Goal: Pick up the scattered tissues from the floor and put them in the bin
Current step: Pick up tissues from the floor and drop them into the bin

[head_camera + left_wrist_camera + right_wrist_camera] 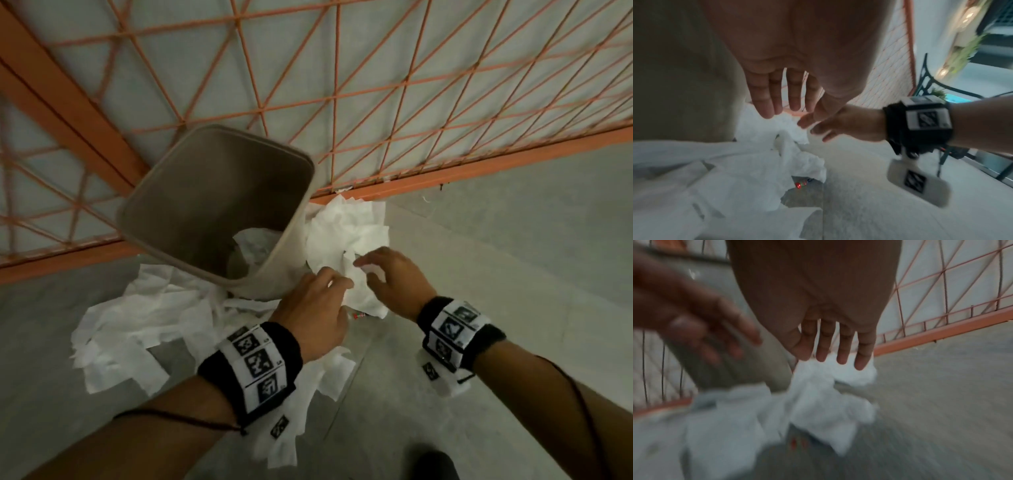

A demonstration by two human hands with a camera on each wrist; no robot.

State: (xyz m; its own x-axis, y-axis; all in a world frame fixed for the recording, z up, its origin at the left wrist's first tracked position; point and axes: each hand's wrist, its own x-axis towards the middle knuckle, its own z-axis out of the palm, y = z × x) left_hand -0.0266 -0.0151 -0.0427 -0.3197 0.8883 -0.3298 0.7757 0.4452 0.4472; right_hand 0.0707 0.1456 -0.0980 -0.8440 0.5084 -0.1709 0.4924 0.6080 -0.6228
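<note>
A beige bin [191, 192] stands tilted by an orange mesh fence, with some white tissue [255, 245] inside. A crumpled white tissue wad [346, 229] lies on the floor against the bin's right side. My left hand [318, 301] and right hand [390, 274] hover side by side over the wad's near end, fingers spread and holding nothing. In the left wrist view my straight left fingers [772, 99] hang above the wad [795, 155]. The right wrist view shows my right fingers [840, 347] extended just over the wad [830, 394]. Flat tissue sheets [137, 329] lie left of and below my left wrist.
The orange mesh fence [376, 85] and its bottom rail [479, 168] close off the floor behind the bin. A small red-and-green object [358, 316] lies on the grey floor [513, 257] under the wad's edge. A dark shoe tip [431, 466] shows at the bottom.
</note>
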